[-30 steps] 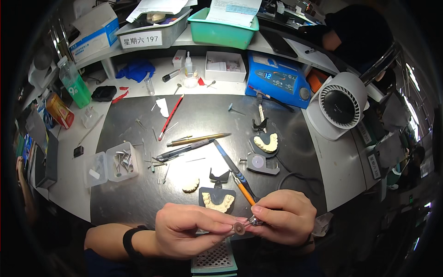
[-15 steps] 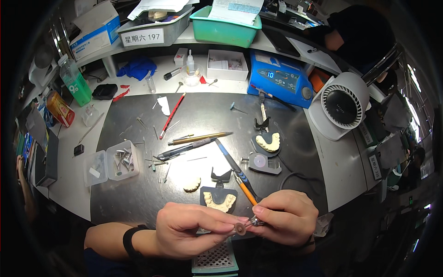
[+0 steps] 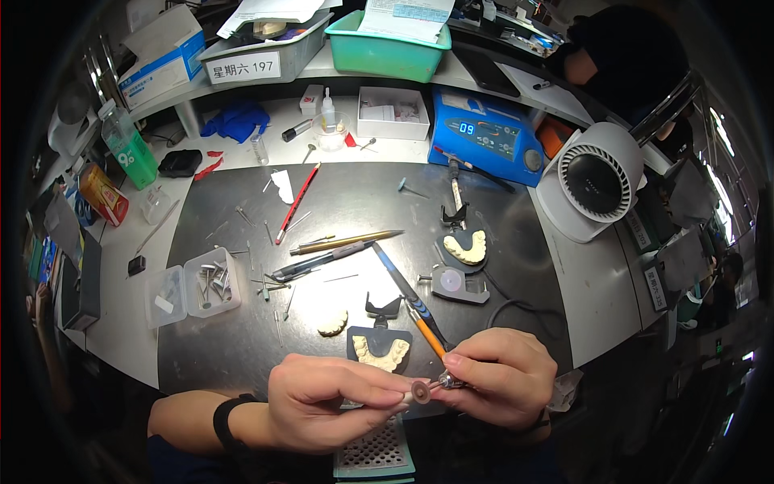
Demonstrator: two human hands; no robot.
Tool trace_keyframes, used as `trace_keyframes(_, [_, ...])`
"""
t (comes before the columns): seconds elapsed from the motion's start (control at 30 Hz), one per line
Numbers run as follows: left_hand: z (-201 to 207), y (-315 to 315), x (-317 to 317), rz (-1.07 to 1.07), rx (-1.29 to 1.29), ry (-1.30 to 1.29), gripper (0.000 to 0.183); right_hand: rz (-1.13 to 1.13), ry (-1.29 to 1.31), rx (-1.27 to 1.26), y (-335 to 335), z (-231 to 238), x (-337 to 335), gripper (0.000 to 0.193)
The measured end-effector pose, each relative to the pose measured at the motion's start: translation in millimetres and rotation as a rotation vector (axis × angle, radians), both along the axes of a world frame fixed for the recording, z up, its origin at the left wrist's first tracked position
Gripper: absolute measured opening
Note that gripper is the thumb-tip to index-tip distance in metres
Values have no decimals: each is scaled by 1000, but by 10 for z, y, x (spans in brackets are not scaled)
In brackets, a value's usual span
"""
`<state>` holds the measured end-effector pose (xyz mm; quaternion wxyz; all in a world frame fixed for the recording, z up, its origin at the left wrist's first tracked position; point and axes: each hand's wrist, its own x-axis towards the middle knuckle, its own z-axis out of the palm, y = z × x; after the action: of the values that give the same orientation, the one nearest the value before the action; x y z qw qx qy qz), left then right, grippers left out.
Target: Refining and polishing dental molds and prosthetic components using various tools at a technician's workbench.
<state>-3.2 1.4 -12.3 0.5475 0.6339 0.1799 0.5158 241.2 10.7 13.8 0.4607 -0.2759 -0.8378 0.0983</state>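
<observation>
Essentially, nothing is shifting between the earlier views and this one: both hands are remaining in the same place at the near edge of the dark work mat [image 3: 242,339], which suggests fine, stationary work rather than any repositioning. The left hand [image 3: 326,403] is pinching a small pinkish disc [image 3: 420,393] between thumb and fingertips, fingers closed tightly on it. The right hand [image 3: 500,377] is curling shut around a slim handpiece [image 3: 419,310] with an orange band, its metal tip meeting the disc; whether the disc is already seated on the tip cannot be told. The disc is sitting between the two hands, just above a perforated tray [image 3: 375,452]. A dental cast on its black articulator base [image 3: 379,347] is resting just beyond the hands, untouched. A second cast [image 3: 465,246] and a clear box of burs [image 3: 211,282] are lying farther off.
</observation>
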Motion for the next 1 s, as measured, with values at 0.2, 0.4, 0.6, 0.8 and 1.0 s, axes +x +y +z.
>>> trace_keyframes(0.2, [52,11,-7,-26,12,23,17,15,6,6,-3,-16,3,41])
trace_keyframes(0.4, [19,18,-5,-27,7,11,18,23,10,11,8,-41,-7,42])
trace_keyframes(0.6, [52,16,3,-37,21,24,18,18,3,21,-9,-28,15,42])
trace_keyframes(0.8, [15,14,-23,-41,-5,15,18,17,9,23,15,-26,-9,41])
trace_keyframes(1.0, [81,-46,-22,-73,-258,-28,19,-21,55,-5,-19,8,18,41])
